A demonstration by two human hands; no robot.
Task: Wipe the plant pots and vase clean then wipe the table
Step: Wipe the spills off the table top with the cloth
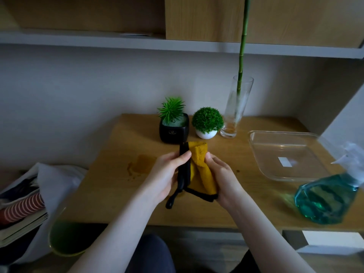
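Note:
Both my hands hold a yellow cloth with black trim (pixel 201 170) above the middle of the wooden table (pixel 110 186). My left hand (pixel 167 174) grips its black edge, and my right hand (pixel 222 174) pinches the yellow fold. Behind the cloth stand a black square pot with a spiky green plant (pixel 173 133), a white round pot with a ball-shaped green plant (pixel 206 133), and a tall glass vase (pixel 235 109) with a green bamboo stalk (pixel 242 50). A wet yellowish stain (pixel 140 164) marks the table left of my hands.
A clear glass dish (pixel 285 154) lies at the right. A blue spray bottle (pixel 327 196) stands at the right front edge. A bag with books (pixel 29 203) and a green bin (pixel 65 239) sit left of the table. A shelf (pixel 118 40) runs overhead.

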